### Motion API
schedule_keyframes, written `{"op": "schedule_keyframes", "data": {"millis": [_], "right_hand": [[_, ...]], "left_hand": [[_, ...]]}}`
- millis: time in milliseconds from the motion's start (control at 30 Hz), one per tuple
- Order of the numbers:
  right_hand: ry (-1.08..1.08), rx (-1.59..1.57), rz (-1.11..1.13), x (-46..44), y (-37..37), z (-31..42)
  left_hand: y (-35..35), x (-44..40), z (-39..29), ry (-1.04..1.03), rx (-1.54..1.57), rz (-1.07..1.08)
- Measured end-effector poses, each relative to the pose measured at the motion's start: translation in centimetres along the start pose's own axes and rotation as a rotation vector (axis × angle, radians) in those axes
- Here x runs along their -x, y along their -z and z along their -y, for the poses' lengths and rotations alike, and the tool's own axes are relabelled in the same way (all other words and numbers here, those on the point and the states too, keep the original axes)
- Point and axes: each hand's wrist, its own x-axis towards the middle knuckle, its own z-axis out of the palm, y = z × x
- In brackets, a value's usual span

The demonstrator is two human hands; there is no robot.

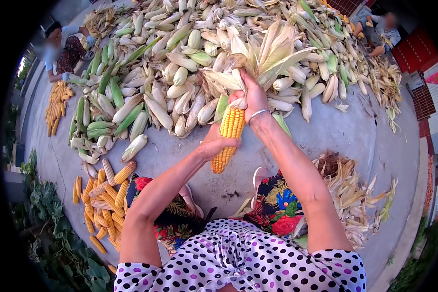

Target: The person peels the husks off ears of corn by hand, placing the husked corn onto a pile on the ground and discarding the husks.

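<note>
A yellow ear of corn (232, 124) is held between both hands in front of me, its kernels bare and its tip pointing down towards me. My left hand (214, 143) wraps round the bare ear, thumb across the kernels. Higher up, my right hand (252, 97) grips the pulled-back corn husk (272, 56) at the base of the ear. The dry, pale leaves of that husk fan out above my right fist, still joined to the ear as far as I can see.
A big heap of unhusked corn (180, 63) spreads ahead. Husked ears (107, 199) lie at my left, loose husks (350, 199) at my right. Two other people work at the heap's edges, one person (65, 48) far left and another person (379, 34) far right.
</note>
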Motion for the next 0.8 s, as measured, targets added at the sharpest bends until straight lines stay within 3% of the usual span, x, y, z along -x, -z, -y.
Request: {"op": "schedule_keyframes", "data": {"millis": [33, 67, 100, 133, 167, 233, 300, 367, 433, 467, 500, 533, 600, 633, 667, 733, 800], "right_hand": [[0.095, -0.006, -0.060, -0.3, -0.2, -0.1], [0.188, -0.014, -0.119, -0.8, -0.7, -0.3], [0.282, -0.028, -0.171, -1.4, -1.4, -0.4], [0.220, -0.324, 0.036, -1.2, -1.1, 1.3], [0.203, -0.350, 0.054, -1.5, -1.7, 2.0], [0.171, -0.305, 0.096, -0.7, -2.2, 2.5], [0.272, -0.173, 0.027, -1.3, -0.4, 4.0], [0.280, -0.006, -0.070, -3.1, 4.5, 6.3], [0.412, 0.458, -0.351, -2.4, 10.5, 8.2], [0.610, 0.828, -0.233, -3.5, 18.3, 9.1], [0.433, 1.437, -0.387, -1.6, 24.2, 11.4], [-0.011, 1.968, -0.307, 2.2, 25.6, 14.1], [-0.663, 2.503, -0.123, 9.5, 34.8, 17.7], [-0.981, 2.646, -0.033, 13.2, 38.2, 18.9], [-1.153, 2.649, 0.011, 16.1, 40.4, 19.5], [-1.293, 2.632, 0.116, 19.7, 43.1, 18.3], [-1.093, 2.615, 0.175, 18.2, 44.5, 15.1]], "left_hand": [[-0.7, -0.1, 0.4, 0.000, 0.084, -0.024], [-2.9, 0.0, 1.0, 0.061, 0.433, -0.069], [-3.7, -0.3, 0.5, 0.084, 0.574, -0.007], [-4.7, -0.8, 0.0, 0.104, 0.723, 0.067], [-5.2, -1.0, -0.4, 0.129, 0.869, 0.140], [-3.4, -1.5, -0.1, 0.068, 0.674, 0.124], [-1.4, -0.8, 0.0, 0.049, 0.473, 0.021], [-0.3, -0.4, -0.5, -0.007, 0.529, -0.012], [-0.4, 0.5, -2.1, -0.083, 0.640, -0.024], [0.5, 0.7, -2.0, -0.088, 0.652, 0.023], [0.8, 0.9, -2.0, -0.079, 0.641, -0.008], [1.1, 1.0, -2.3, -0.072, 0.625, -0.040], [2.0, 1.3, -2.6, -0.086, 0.555, -0.060], [2.2, 1.3, -2.7, -0.089, 0.531, -0.073], [2.4, 1.3, -2.8, -0.091, 0.509, -0.087], [2.7, 1.2, -3.0, -0.063, 0.404, -0.095], [3.3, 0.4, -3.2, 0.028, 0.221, -0.134]]}}
